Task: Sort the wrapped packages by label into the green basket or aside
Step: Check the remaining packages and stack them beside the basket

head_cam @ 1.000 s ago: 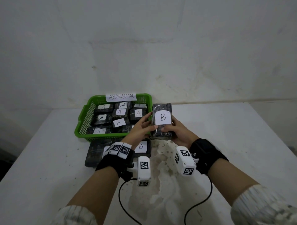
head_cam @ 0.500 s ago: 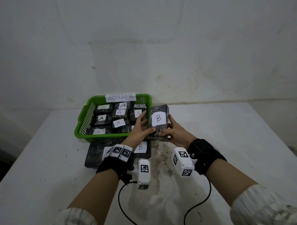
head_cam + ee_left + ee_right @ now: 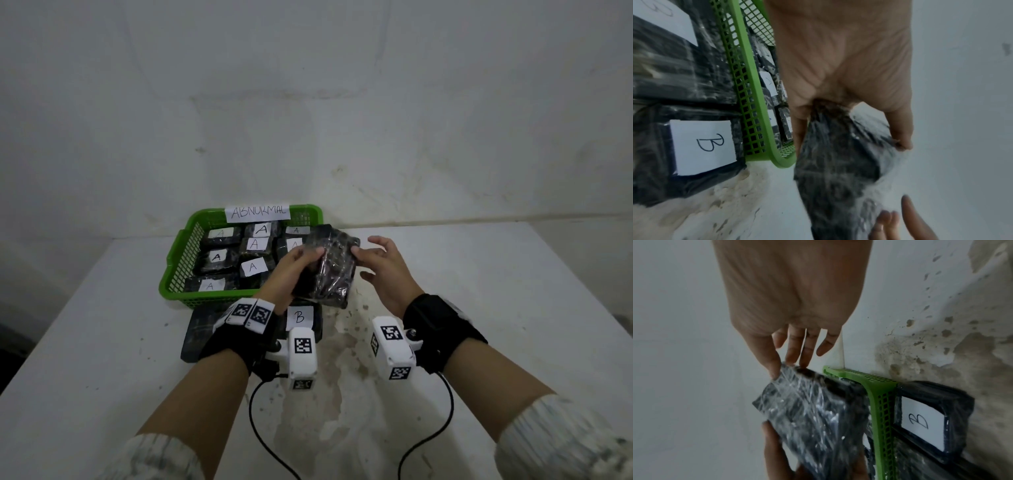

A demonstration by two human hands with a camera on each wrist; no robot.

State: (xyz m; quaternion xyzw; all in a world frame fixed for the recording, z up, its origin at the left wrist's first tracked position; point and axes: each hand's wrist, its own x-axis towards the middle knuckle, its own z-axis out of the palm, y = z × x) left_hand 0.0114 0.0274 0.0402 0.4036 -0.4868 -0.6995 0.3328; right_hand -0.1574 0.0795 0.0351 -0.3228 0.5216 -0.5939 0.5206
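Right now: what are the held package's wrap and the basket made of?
Held package: dark block in clear, glossy film, likely plastic wrap; it shows crinkles and glints. Green basket: looks like moulded plastic, smooth rim, gridded mesh walls.

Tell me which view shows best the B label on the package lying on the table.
The left wrist view: the B label is large and unblocked. The right wrist view shows it smaller, beside the green basket; the head view shows it small, between the wrists.

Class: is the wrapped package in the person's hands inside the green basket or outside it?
Outside: the left hand holds the package up by the green basket.
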